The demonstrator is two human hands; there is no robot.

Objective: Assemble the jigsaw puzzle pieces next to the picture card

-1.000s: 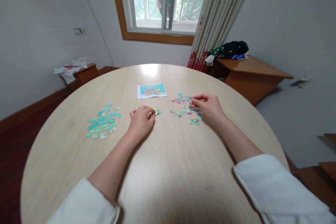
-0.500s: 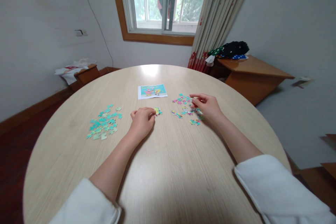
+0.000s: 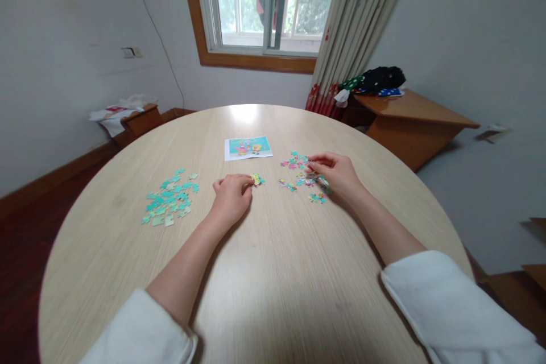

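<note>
Turquoise puzzle pieces (image 3: 167,200) are spread in a loose pile at the left of the frame, on a round, pale wood-grained table (image 3: 273,284) by which most of the lower frame is filled. Near the centre, a small yellow-and-teal cluster (image 3: 257,180) is touched at its left edge by the fingertips of the left hand (image 3: 232,194); the fingers are curled and seen from the back, so whether the cluster is gripped cannot be told. Right of centre, mixed pink, teal and yellow pieces (image 3: 305,181) are scattered in small groups, partly covered by the right hand (image 3: 335,173). Its thumb and forefinger are held close together over the pieces, but whether one is pinched between them cannot be made out. Above the cluster in the frame, a printed picture card (image 3: 251,148) is laid flat, with a pink and a yellow figure shown on a teal ground. At the top centre, a window (image 3: 243,0) is framed in brown wood, with a patterned curtain (image 3: 358,23) hung at its right side. Dark and spotted cloths (image 3: 381,78) are heaped on a wooden cabinet (image 3: 413,109) at the upper right.
</note>
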